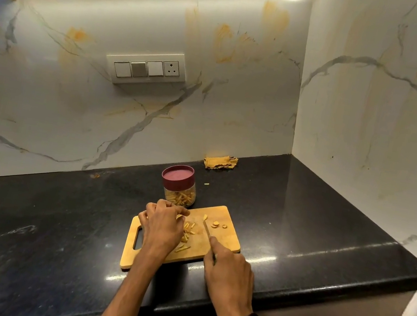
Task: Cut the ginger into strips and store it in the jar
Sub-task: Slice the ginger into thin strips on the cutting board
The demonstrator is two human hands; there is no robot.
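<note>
A wooden cutting board [224, 239] lies on the black counter. Several cut ginger strips [186, 237] are scattered at its middle, and a few round ginger slices [216, 225] sit near its far right corner. My left hand [161, 226] hovers curled over the board's left part, fingertips together near the strips; whether it holds a piece is unclear. My right hand [228, 270] grips a knife [207, 228] by the handle, blade pointing away across the board. A clear jar [180, 186] with a maroon lid stands just behind the board, with ginger strips inside.
A folded yellow cloth [220, 162] lies at the back of the black counter [314, 225] by the marble wall. The counter's front edge runs just below the board. A switch plate [146, 70] is on the backsplash. A marble wall closes the right side.
</note>
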